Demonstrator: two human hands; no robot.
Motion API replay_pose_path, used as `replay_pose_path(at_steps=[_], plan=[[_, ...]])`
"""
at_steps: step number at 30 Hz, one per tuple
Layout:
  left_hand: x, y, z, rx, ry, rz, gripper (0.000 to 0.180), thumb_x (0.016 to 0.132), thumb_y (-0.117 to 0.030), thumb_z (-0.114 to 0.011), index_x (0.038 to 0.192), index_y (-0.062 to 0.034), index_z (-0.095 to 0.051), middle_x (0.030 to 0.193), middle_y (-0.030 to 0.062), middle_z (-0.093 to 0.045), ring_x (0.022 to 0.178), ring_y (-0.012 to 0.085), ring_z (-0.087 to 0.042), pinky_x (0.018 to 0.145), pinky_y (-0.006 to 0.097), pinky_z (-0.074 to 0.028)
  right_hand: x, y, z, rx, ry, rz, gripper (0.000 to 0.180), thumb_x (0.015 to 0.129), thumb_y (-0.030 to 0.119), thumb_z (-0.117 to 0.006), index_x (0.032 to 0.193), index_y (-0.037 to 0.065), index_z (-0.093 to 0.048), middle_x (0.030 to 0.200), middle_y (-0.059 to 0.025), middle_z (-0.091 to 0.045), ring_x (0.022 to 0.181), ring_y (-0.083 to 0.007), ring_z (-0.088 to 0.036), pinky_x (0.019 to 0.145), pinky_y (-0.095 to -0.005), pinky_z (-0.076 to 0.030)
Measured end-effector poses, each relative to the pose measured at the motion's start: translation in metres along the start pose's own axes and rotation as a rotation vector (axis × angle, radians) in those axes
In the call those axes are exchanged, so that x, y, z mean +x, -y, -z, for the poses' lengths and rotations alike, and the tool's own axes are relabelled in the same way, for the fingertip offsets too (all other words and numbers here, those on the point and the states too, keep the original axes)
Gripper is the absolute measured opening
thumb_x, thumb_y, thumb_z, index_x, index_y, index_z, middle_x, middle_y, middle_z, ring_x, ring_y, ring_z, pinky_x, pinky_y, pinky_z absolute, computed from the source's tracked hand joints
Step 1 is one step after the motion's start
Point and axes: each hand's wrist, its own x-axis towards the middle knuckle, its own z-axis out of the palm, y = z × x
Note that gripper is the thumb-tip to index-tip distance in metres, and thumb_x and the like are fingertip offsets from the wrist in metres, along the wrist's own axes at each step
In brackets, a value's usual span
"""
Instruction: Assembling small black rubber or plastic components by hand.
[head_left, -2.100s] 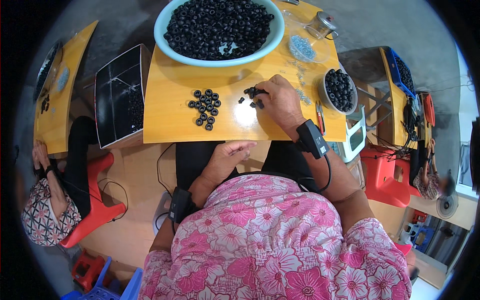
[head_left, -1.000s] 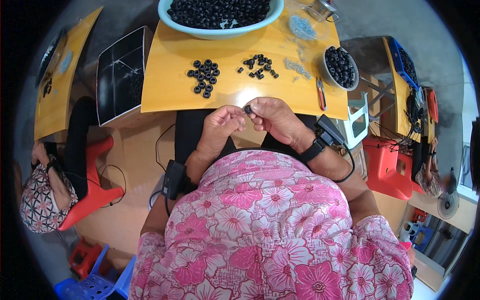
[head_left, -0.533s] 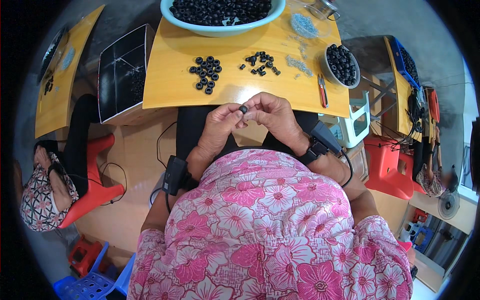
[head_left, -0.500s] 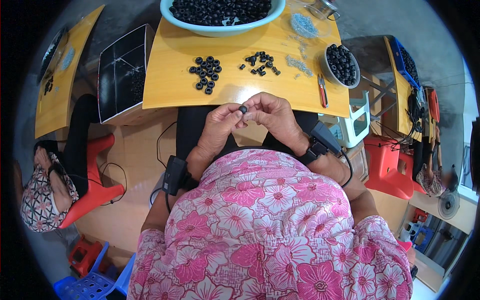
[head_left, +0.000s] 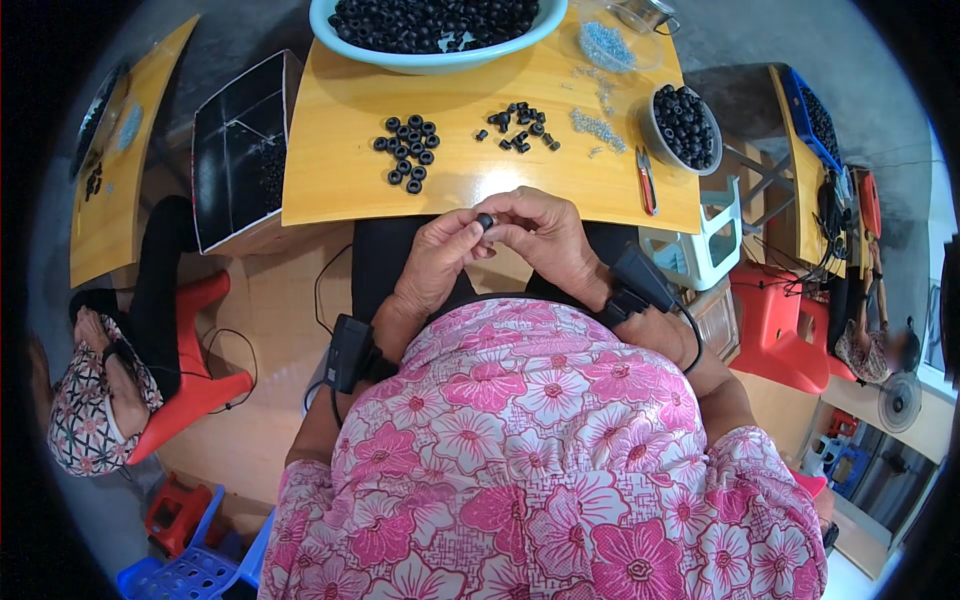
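Black, small and rounded part [head_left: 485, 220] at the fingertips, seen just about at the table's near edge, over the person's lap. Left hand [head_left: 438, 255]: thumb and fingers drawn narrow, pinching the part from the left. Right hand [head_left: 545, 235]: fingers likewise narrow, tips meeting it from the other side. Whether anything else sits between the right fingertips cannot be told; they cover it.

Risk, judged: the grip is by the tips only, on a curved surface. Uneven pressure from either side could squirt the part loose, and off the table it would probably drop to the lap or floor.

Beyond the hands, on the yellow table [head_left: 335, 150]: black rings [head_left: 402, 153] grouped to the left, apart from a loose scatter of small black plugs [head_left: 537, 129] nearer the middle. Both groups lie unfenced; a brushing forearm could mix them.

Right of these, tiny clear pieces [head_left: 597, 128] lie spread out, easily swept by a sleeve. Red-handled cutters [head_left: 646, 185] lie near the front edge, beside a grey bowl [head_left: 664, 155] heaped with black parts. Cause for concern: the cable on the right wrist unit [head_left: 640, 275] might catch the cutters on a reach.

Farthest: pale blue basin [head_left: 430, 64], loaded with black pieces.
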Motion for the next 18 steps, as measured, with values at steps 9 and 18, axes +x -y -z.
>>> replay_pose_path(at_steps=[9,18], plan=[[-0.001,-0.003,0.0,-0.079,0.014,0.063,0.022,0.092,-0.019,-0.052,0.104,-0.0015,-0.059,0.084,0.0007,-0.056,0.076,0.0089,-0.052,0.078,0.026,-0.045,0.003,0.002,0.003,-0.316,0.004,0.167,0.024,0.073,-0.003,-0.066,0.096,0.005,-0.064,0.079,-0.0082,-0.057,0.071,-0.0178,-0.059,0.062,-0.0263,-0.047],[0.001,-0.005,-0.003,-0.15,0.05,0.102,0.023,0.092,-0.017,-0.052,0.108,-0.0012,-0.056,0.081,-0.0001,-0.054,0.075,0.008,-0.052,0.078,0.027,-0.046,0.004,0.006,0.011,-0.432,0.102,0.265,0.028,0.077,-0.002,-0.063,0.103,0.007,-0.062,0.077,-0.0078,-0.054,0.071,-0.0206,-0.055,0.064,-0.0293,-0.044]])
